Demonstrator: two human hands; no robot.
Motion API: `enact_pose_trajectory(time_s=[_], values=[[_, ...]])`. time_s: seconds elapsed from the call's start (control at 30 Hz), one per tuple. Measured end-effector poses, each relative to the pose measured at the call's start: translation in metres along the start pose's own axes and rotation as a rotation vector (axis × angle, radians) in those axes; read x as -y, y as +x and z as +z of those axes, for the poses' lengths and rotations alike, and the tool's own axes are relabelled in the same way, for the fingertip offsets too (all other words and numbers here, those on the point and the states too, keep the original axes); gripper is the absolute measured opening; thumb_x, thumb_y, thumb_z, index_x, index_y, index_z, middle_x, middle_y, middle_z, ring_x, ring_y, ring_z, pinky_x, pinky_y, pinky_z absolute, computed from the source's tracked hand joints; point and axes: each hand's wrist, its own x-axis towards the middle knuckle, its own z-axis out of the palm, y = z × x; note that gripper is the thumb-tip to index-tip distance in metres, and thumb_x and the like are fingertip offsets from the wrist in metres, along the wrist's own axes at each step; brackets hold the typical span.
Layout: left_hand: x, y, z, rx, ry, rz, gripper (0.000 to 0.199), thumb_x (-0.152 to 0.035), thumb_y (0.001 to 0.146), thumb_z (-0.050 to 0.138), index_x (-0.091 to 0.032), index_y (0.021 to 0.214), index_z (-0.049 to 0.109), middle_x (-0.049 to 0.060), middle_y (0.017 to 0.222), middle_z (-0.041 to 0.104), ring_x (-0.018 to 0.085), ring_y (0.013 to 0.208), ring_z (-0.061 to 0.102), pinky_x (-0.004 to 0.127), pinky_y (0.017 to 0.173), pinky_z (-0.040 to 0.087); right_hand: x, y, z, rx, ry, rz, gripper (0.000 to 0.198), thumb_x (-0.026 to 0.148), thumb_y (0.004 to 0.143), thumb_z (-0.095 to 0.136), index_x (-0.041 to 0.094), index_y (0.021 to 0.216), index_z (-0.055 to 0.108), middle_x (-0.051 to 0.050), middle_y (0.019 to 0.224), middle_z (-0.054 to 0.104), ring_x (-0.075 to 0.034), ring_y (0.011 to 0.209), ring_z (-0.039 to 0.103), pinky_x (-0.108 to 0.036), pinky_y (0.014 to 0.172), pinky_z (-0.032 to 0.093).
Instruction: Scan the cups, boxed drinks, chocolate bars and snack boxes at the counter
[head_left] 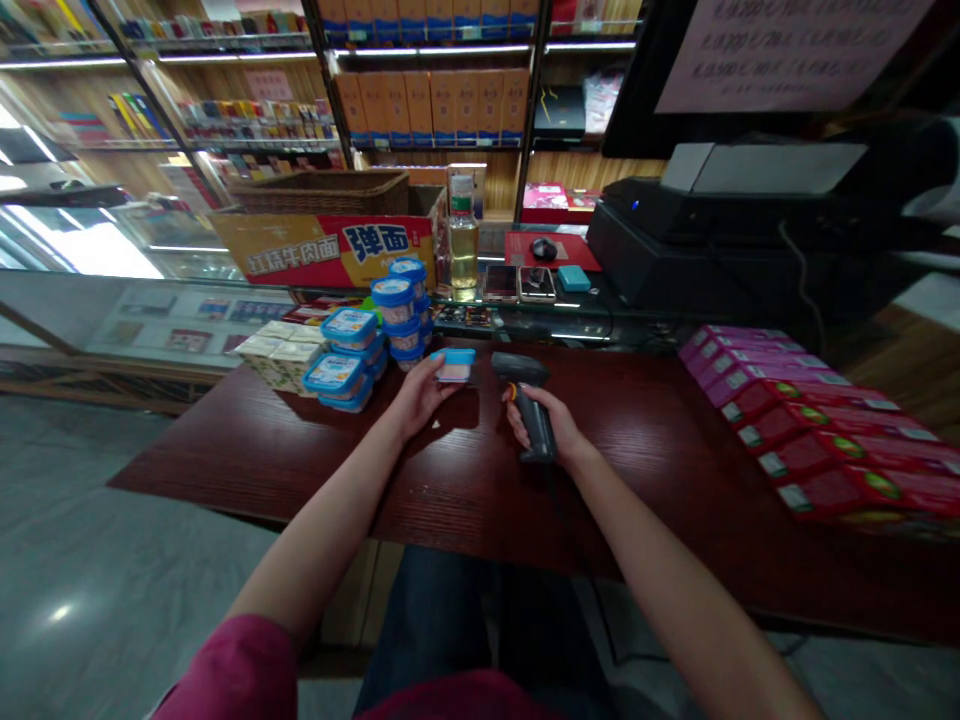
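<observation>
In my right hand [546,420] is a dark grey barcode scanner [534,405], its head turned left. My fingers wrap its handle, and a cable hangs from its base. My left hand [421,396] grips a small plastic tub [455,366] with a blue lid, held just over the brown table [480,490]. The scanner head and the tub are apart, a short gap between them. Left of the tub stand stacked round tubs [397,300] with blue lids. Beside those are rectangular blue-lidded tubs [337,375] and white-green tissue packs [281,352].
Red boxes [840,440] and purple boxes [750,358] line the table's right side. On the glass counter behind are a bottle [463,245], a printed carton [330,250], a teal case [574,279] and a mouse [544,248]. A black printer [720,230] stands at the right.
</observation>
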Motion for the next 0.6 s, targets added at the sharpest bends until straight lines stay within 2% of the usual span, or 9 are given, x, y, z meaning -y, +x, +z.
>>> enact_pose_trajectory(time_s=[0.07,0.17,0.27,0.33,0.4,0.47,0.6], values=[[-0.003,-0.017,0.002,-0.036,0.128,0.126,0.052,-0.023,0.075,0.087,-0.018,0.121,0.065,0.007,0.114,0.075,0.022,0.108,0.072,0.035,0.103,0.055,0.002,-0.002,0.0,-0.009,-0.003,0.009,0.03,0.046,0.086,0.066,0.018,0.093,0.063,0.003,0.06,0.058,-0.011,0.04,0.048,-0.02,0.033,0.038],[-0.015,-0.05,0.0,-0.16,0.242,0.297,0.068,-0.019,0.063,0.094,-0.022,0.122,0.061,0.008,0.126,0.071,0.028,0.129,0.064,0.036,0.111,0.049,0.003,-0.005,0.002,0.002,-0.009,0.007,0.029,0.045,0.084,0.069,0.018,0.092,0.063,0.002,0.061,0.057,-0.011,0.04,0.046,-0.02,0.034,0.037],[-0.039,-0.08,-0.01,-0.28,0.325,0.476,0.079,-0.018,0.06,0.096,-0.026,0.128,0.057,0.008,0.141,0.062,0.03,0.144,0.051,0.034,0.117,0.044,0.002,-0.008,0.005,0.023,-0.03,-0.009,0.029,0.045,0.081,0.07,0.018,0.09,0.065,0.002,0.061,0.056,-0.01,0.04,0.045,-0.021,0.035,0.037],[-0.058,-0.094,-0.021,-0.354,0.394,0.621,0.087,-0.02,0.063,0.095,-0.03,0.137,0.051,0.007,0.154,0.052,0.029,0.151,0.043,0.034,0.121,0.04,0.002,-0.009,0.007,0.012,-0.052,-0.01,0.028,0.045,0.081,0.07,0.019,0.09,0.065,0.002,0.061,0.055,-0.011,0.041,0.045,-0.022,0.035,0.037],[-0.074,-0.1,-0.032,-0.432,0.473,0.754,0.089,-0.022,0.068,0.093,-0.031,0.144,0.048,0.007,0.161,0.044,0.028,0.154,0.039,0.033,0.123,0.037,0.002,-0.01,0.008,-0.013,-0.071,-0.012,0.026,0.045,0.082,0.069,0.02,0.09,0.065,0.002,0.062,0.055,-0.011,0.042,0.044,-0.023,0.036,0.037],[-0.084,-0.1,-0.043,-0.52,0.552,0.852,0.084,-0.024,0.071,0.091,-0.029,0.144,0.049,0.008,0.161,0.043,0.027,0.153,0.04,0.033,0.123,0.036,0.002,-0.011,0.008,-0.033,-0.086,-0.022,0.026,0.045,0.082,0.069,0.02,0.09,0.065,0.002,0.062,0.055,-0.012,0.043,0.044,-0.023,0.036,0.036],[-0.085,-0.091,-0.058,-0.666,0.653,0.912,0.077,-0.028,0.07,0.092,-0.024,0.137,0.055,0.011,0.154,0.051,0.028,0.15,0.042,0.034,0.123,0.035,0.002,-0.01,0.007,-0.042,-0.123,-0.049,0.029,0.046,0.079,0.071,0.02,0.09,0.064,0.002,0.062,0.052,-0.011,0.042,0.043,-0.023,0.036,0.035]])
